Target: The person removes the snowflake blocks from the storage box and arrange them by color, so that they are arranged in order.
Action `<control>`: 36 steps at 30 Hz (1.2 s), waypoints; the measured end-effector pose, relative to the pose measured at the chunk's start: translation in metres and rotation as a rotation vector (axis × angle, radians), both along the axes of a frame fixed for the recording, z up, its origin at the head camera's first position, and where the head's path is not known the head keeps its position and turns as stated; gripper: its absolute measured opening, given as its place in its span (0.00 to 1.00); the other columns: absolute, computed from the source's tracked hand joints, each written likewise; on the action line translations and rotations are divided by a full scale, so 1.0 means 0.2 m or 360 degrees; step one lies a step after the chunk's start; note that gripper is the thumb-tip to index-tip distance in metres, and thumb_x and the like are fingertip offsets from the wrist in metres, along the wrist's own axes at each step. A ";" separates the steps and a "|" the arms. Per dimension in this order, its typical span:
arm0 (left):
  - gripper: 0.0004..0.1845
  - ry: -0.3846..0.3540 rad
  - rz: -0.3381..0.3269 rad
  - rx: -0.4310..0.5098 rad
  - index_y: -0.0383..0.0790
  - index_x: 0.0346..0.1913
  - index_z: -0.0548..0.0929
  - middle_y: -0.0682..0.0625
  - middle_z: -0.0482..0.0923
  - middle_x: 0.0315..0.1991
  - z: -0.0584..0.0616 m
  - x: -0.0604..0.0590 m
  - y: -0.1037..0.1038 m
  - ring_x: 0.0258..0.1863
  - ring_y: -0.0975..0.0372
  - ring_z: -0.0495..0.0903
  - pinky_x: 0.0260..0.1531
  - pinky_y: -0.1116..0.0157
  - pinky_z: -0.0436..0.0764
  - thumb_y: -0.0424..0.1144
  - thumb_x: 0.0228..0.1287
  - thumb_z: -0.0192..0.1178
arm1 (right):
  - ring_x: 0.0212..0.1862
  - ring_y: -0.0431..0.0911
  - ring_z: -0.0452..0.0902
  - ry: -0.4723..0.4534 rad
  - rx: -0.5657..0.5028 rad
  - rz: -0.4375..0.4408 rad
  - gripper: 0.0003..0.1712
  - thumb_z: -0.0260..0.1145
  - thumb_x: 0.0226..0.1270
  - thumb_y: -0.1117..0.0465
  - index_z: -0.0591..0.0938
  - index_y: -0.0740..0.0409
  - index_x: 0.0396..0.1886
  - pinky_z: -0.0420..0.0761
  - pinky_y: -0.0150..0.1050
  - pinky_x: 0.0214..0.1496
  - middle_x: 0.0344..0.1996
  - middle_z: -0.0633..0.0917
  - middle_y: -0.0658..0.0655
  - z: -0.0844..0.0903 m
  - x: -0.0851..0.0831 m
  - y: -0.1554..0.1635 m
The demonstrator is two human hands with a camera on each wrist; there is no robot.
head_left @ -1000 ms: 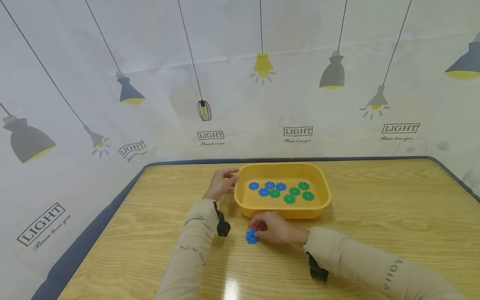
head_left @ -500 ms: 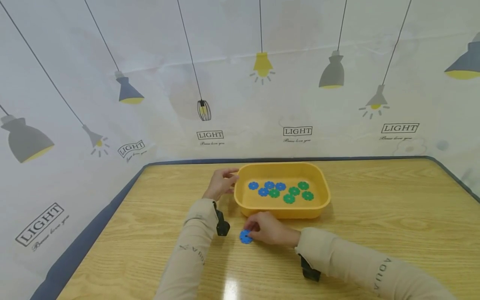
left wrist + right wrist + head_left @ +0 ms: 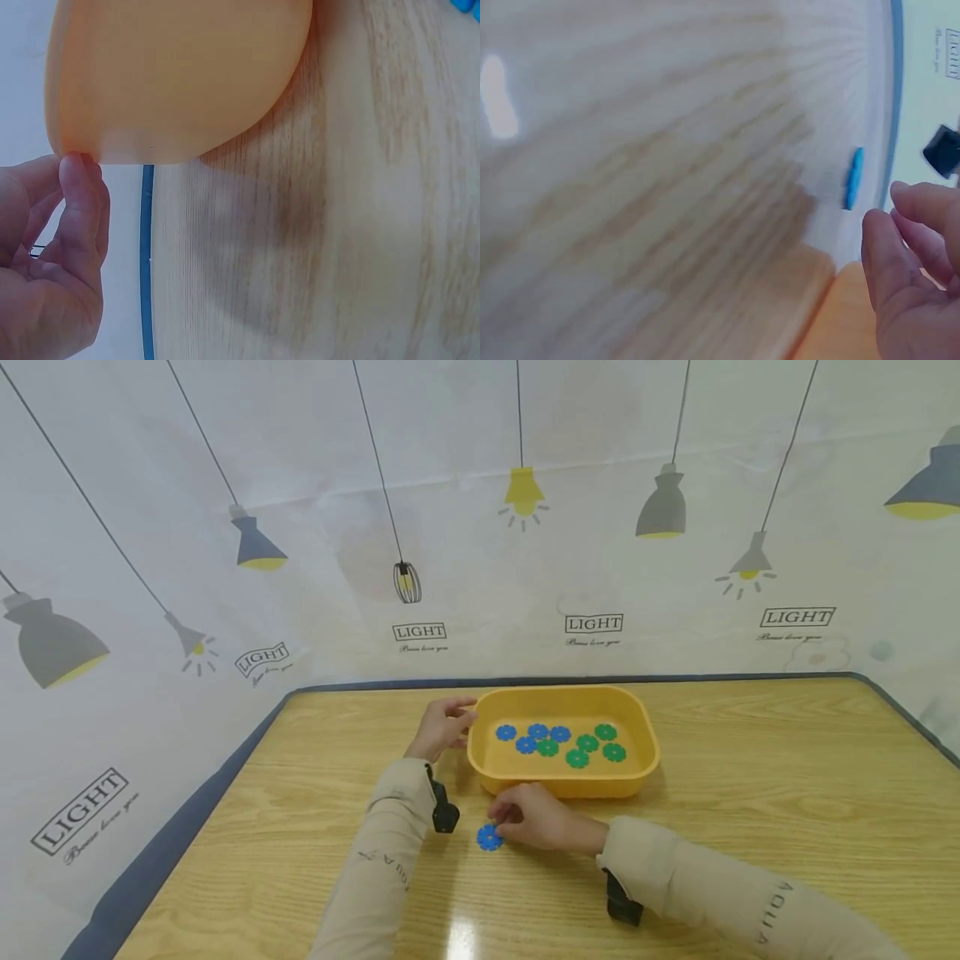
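My left hand [image 3: 440, 727] is at the left end of a yellow plastic tub [image 3: 570, 787]. In the left wrist view, thumb and fingertips of this hand [image 3: 56, 270] touch the outside of the tub [image 3: 180, 75] near its rim. A blue flower-shaped disc [image 3: 490, 837] with a notched edge lies on the table before the tub. Beside it is my right hand [image 3: 540, 817], fingers loosely bent. The right wrist view shows a small gap between that disc [image 3: 854, 178] and the fingertips of the right hand [image 3: 915, 270].
Inside the tub are several blue discs [image 3: 506, 732] and several green discs [image 3: 577, 758] of the same flower shape. The wooden table [image 3: 780, 760] has a dark blue edge [image 3: 720, 677], with a lamp-printed sheet behind it. Each wrist wears a black camera [image 3: 446, 817].
The blue disc has shifted a little left and toward me, the right hand moving left with it. Its fingers now stand apart from the disc. The left hand stays at the tub.
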State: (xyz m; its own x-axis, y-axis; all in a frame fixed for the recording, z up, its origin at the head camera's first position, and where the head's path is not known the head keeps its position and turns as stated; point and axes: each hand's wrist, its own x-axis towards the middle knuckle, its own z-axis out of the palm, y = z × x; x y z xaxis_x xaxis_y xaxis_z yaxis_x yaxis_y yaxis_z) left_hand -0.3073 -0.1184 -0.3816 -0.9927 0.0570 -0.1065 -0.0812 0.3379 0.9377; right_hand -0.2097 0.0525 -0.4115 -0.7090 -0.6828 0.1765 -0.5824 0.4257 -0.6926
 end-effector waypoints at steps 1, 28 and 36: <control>0.17 -0.0005 0.0006 -0.0008 0.38 0.54 0.75 0.42 0.74 0.38 0.00 0.00 0.00 0.38 0.49 0.78 0.24 0.66 0.80 0.32 0.61 0.54 | 0.29 0.37 0.75 -0.0004 -0.0016 0.0011 0.06 0.65 0.51 0.71 0.81 0.66 0.31 0.76 0.30 0.33 0.26 0.82 0.53 0.01 0.01 0.01; 0.18 -0.0034 0.0007 -0.0011 0.39 0.55 0.74 0.42 0.74 0.39 0.01 0.00 -0.01 0.40 0.48 0.77 0.26 0.65 0.80 0.33 0.61 0.54 | 0.37 0.49 0.76 0.0052 0.0117 -0.0246 0.13 0.61 0.59 0.65 0.77 0.67 0.43 0.76 0.39 0.38 0.35 0.81 0.58 0.25 -0.39 0.41; 0.18 -0.0047 0.0009 -0.0004 0.39 0.55 0.74 0.41 0.74 0.41 0.01 0.00 0.00 0.39 0.49 0.78 0.27 0.64 0.80 0.32 0.61 0.54 | 0.43 0.53 0.75 -0.0121 0.0215 -0.0258 0.19 0.60 0.60 0.64 0.74 0.70 0.49 0.76 0.44 0.43 0.40 0.79 0.62 0.22 -0.49 0.45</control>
